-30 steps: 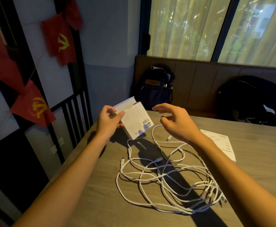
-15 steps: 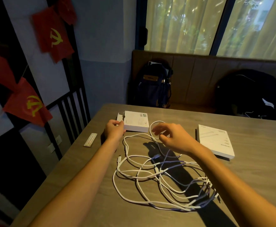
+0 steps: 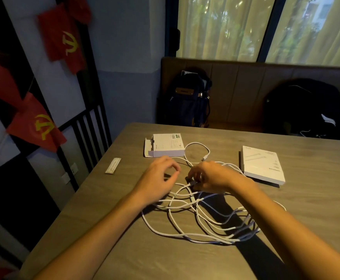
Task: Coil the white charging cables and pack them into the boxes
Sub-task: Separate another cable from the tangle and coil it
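Note:
A loose tangle of white charging cables (image 3: 201, 217) lies on the wooden table (image 3: 124, 249) in front of me. A small white box (image 3: 166, 145) with its left flap open rests flat at the far side. A second, closed white box (image 3: 263, 165) lies to the right. My right hand (image 3: 211, 175) pinches a cable end with its connector at the top of the tangle. My left hand (image 3: 158, 175) hovers just beside it, fingers curled and apart, with nothing in it.
A thin paper-wrapped packet (image 3: 113, 165) lies near the table's left edge. Beyond the table a bench holds a dark backpack (image 3: 191, 98) and a black bag (image 3: 306, 110). Red flags (image 3: 62, 43) hang by a black railing at the left.
My left hand set the open box down on the table and let go of it, then came back toward the cables. My right hand dropped onto the tangle and took a cable end.

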### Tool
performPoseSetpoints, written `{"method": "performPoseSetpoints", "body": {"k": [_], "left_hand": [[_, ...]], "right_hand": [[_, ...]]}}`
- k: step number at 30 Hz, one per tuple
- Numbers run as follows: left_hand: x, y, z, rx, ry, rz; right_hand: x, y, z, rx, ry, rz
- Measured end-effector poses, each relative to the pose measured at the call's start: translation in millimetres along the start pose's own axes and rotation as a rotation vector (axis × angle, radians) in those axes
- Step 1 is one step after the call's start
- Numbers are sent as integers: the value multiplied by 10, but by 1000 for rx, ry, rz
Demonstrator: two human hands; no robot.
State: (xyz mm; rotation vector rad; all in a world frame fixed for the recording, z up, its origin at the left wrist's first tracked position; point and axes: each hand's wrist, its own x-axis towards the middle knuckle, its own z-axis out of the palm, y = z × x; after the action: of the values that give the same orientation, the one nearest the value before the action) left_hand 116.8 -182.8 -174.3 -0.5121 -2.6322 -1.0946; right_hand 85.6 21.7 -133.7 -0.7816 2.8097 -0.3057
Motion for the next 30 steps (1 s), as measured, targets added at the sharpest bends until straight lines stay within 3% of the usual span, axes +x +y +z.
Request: {"method": "performPoseSetpoints", "body": {"k": [4,7,11,13,16,20,23,26,30], "left_hand": [[10,56,96,17,-133,-45],[92,75,100,-133,-154,-72],[240,197,97,-437,46,-197],[317,280,121,-625,87,-282],[394,308,165,-895,102,-394],[422,255,81,-1068,91,-410],[408,170,-120,-1111,-33,-385],[369,136,-264,-899,-287,-301],[299,205,-198,-622,-483,-255]], "right_hand": [[-14,41,7,39,86,3],[-42,70,-48,229,277,-32],[-95,-45,-179,592,522,6],[-108,-104,-160,826,453,90],[-97,-157,15,684,250,121],[-38,-138,40,550,385,50],[89,-8,-186,207,485,35],[147,39,-364,-110,485,-19],[87,-37,-378,-10,465,-183]]}}
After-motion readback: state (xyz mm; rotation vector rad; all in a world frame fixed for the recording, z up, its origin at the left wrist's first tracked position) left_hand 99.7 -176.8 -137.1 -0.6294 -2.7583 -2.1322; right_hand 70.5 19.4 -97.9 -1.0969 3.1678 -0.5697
